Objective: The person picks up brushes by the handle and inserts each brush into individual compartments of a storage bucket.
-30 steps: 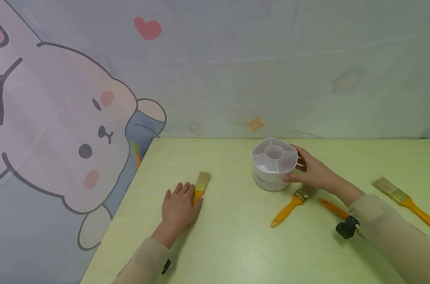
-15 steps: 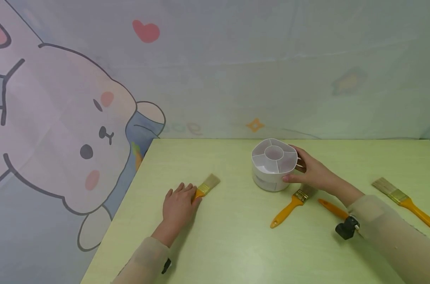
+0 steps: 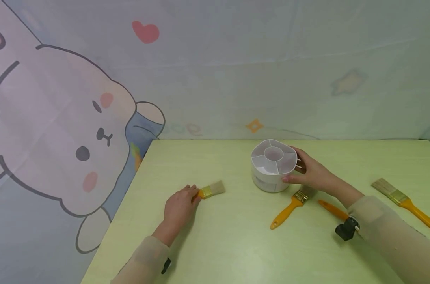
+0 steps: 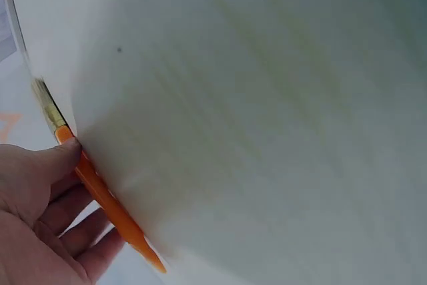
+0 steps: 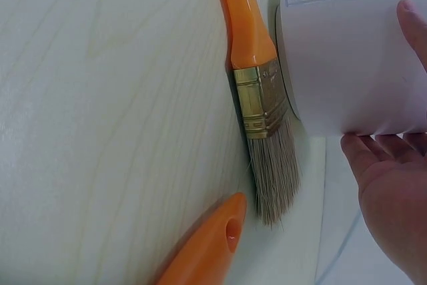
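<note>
My left hand (image 3: 179, 203) pinches the orange handle of a paintbrush (image 3: 211, 190) just above the table, its pale bristles pointing right. In the left wrist view, the thumb lies on the orange handle (image 4: 110, 201) near its metal band, with the fingers behind. On the right, my right hand (image 3: 315, 173) grips the side of a white round desk organizer (image 3: 268, 183), which stands upright. Its top shows a round middle cup with compartments around it. A second paintbrush (image 3: 287, 211) lies in front of the organizer; its bristles sit under the right hand, seen fully in the right wrist view.
Partly under the right forearm lies another orange brush handle (image 3: 332, 209). Farther right, a wider paintbrush (image 3: 395, 193) lies on the light green table (image 3: 236, 244). Behind the table hangs a cloth (image 3: 218, 79) with a cartoon animal print.
The left hand's paintbrush has swung clockwise, its bristles going from pointing away to pointing right, and the fingers have curled more around the handle. The right hand and organizer stay in place.
</note>
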`<state>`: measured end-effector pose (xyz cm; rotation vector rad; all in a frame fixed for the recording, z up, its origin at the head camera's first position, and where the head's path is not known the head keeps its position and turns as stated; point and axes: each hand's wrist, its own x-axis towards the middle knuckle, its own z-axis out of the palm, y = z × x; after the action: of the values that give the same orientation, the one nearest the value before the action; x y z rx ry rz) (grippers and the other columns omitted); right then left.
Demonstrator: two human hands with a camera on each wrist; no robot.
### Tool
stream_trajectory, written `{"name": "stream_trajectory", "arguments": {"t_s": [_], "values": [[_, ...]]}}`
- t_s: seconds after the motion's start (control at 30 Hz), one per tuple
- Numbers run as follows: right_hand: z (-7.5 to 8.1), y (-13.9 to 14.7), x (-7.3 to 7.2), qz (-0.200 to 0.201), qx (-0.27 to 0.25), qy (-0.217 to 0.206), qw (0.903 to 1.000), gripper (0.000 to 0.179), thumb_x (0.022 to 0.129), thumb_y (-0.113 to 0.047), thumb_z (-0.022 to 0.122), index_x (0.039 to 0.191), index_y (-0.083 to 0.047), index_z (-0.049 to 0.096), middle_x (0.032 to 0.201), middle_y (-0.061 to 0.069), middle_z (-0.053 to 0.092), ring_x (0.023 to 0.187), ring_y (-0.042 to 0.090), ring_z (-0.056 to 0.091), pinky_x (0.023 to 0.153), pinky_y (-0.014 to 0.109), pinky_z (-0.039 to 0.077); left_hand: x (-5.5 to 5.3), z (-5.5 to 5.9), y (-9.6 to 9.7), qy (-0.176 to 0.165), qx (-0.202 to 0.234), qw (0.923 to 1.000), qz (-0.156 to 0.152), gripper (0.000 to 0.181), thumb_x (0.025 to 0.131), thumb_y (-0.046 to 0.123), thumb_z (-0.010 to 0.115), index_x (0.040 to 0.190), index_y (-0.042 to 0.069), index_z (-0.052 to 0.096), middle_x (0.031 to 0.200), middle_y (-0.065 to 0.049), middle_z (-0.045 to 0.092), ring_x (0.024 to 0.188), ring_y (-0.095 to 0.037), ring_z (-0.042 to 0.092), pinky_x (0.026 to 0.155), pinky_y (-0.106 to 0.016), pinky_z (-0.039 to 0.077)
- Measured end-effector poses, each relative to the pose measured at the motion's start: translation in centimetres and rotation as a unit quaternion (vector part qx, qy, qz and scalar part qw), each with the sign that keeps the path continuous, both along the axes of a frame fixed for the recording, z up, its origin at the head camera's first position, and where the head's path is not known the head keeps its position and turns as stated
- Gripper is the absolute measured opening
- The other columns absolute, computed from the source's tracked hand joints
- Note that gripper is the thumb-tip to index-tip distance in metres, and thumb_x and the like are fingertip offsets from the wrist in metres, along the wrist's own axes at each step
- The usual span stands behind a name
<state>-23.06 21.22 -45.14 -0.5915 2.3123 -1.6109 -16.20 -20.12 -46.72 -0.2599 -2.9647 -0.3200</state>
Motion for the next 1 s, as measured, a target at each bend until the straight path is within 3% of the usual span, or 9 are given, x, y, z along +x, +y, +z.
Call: {"name": "stream_trajectory", "arguments": {"t_s": [0.17, 0.53, 0.77, 1.0], "values": [[0.1, 0.0, 0.1, 0.002, -0.005, -0.001, 1.0000, 0.089, 0.082, -0.021, 0.078, 0.151, -0.021, 0.021, 0.149, 0.002, 0.034, 0.140, 0.032, 0.033, 0.108, 0.048, 0.038, -0.4, -0.2, -0.3, -0.019, 0.033, 0.9993, -0.003, 0.031, 0.086, 0.024, 0.073, 0.117, 0.016, 0.071, 0.124, -0.002, 0.065, 0.117, -0.024, 0.060, 0.085, -0.048, 0.056], [-0.1, 0.2, 0.1, -0.008, -0.007, -0.021, 0.9997, 0.084, 0.081, -0.024, 0.079, 0.147, -0.027, 0.027, 0.144, -0.004, 0.039, 0.138, 0.027, 0.038, 0.106, 0.043, 0.042, -1.2, -1.2, -1.4, -0.040, 0.113, 0.9925, -0.024, 0.037, 0.083, 0.025, 0.076, 0.119, 0.017, 0.070, 0.127, 0.003, 0.063, 0.122, -0.019, 0.056, 0.101, -0.044, 0.048], [-0.2, 0.6, 0.2, 0.000, -0.007, -0.013, 0.9999, 0.081, 0.084, -0.023, 0.076, 0.148, -0.024, 0.026, 0.144, 0.000, 0.040, 0.136, 0.029, 0.039, 0.104, 0.040, 0.045, -1.6, -1.7, -1.3, -0.035, 0.116, 0.9921, -0.034, 0.032, 0.084, 0.025, 0.076, 0.114, 0.016, 0.073, 0.124, 0.005, 0.065, 0.120, -0.014, 0.058, 0.100, -0.042, 0.049], [-0.1, 0.8, 0.2, 0.008, 0.003, -0.008, 0.9999, 0.082, 0.086, -0.023, 0.075, 0.150, -0.018, 0.024, 0.146, 0.005, 0.038, 0.136, 0.034, 0.038, 0.102, 0.036, 0.047, -1.8, -1.5, -1.1, -0.027, 0.091, 0.9941, -0.052, 0.028, 0.084, 0.023, 0.075, 0.112, 0.016, 0.073, 0.120, 0.005, 0.067, 0.115, -0.015, 0.061, 0.096, -0.042, 0.051]]}}
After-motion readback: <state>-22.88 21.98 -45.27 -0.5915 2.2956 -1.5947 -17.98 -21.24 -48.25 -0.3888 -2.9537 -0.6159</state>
